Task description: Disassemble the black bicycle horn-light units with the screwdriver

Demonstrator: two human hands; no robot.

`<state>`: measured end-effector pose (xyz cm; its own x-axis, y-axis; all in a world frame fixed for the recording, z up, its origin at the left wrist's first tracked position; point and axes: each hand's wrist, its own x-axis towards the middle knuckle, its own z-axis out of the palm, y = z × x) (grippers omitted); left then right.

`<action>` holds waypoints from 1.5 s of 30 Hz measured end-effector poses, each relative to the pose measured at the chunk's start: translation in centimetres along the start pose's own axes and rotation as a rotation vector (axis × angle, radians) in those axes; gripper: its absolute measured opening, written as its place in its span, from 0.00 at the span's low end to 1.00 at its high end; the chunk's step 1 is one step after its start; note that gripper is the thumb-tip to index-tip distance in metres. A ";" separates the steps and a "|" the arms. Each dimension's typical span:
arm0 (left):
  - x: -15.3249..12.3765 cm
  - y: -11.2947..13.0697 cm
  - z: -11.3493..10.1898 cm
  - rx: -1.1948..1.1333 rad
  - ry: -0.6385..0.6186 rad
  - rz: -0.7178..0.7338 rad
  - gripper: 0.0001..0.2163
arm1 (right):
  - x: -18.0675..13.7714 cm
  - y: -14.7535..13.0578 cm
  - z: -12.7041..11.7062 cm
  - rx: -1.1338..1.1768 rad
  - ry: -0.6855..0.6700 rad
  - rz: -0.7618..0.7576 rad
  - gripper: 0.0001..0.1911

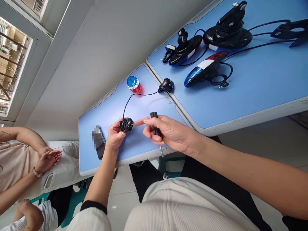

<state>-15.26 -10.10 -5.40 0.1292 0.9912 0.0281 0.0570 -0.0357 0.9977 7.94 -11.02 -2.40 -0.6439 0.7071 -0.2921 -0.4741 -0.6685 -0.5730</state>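
Note:
My left hand (115,134) grips a small black housing (126,124) with metal contacts on its right side, held above the blue table. A thin black cable runs from it to a black button unit (166,85) lying across the seam between the tables. In my right hand (166,130) is a screwdriver (154,115), its black handle inside the curled fingers and its shaft pointing down toward me. The right index finger stretches out to the housing's contact side; whether it touches cannot be told. Behind them sits a blue and red light cover (133,84).
A phone (99,144) lies at the table's left end. Several black bike lights with cables, one a red, white and blue light (205,69), occupy the right table (252,86). Another person (31,163) sits at left with hands together, and part of another shows below.

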 end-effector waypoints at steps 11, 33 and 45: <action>0.8 1.2 -1.9 0.307 -0.123 0.177 0.27 | 0.2 0.6 -1.0 0.082 -0.016 0.059 0.12; 1.3 5.9 -1.0 0.817 -0.207 0.393 0.25 | 0.5 0.8 -1.4 0.165 0.002 0.075 0.11; -0.1 2.5 -0.9 0.284 -0.135 0.009 0.24 | 2.2 0.2 -0.9 -0.449 0.136 -0.271 0.10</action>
<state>-16.04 -10.16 -2.83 0.2601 0.9655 0.0095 0.3269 -0.0973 0.9400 6.99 -9.39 -3.88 -0.4362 0.8841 -0.1676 -0.2901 -0.3144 -0.9039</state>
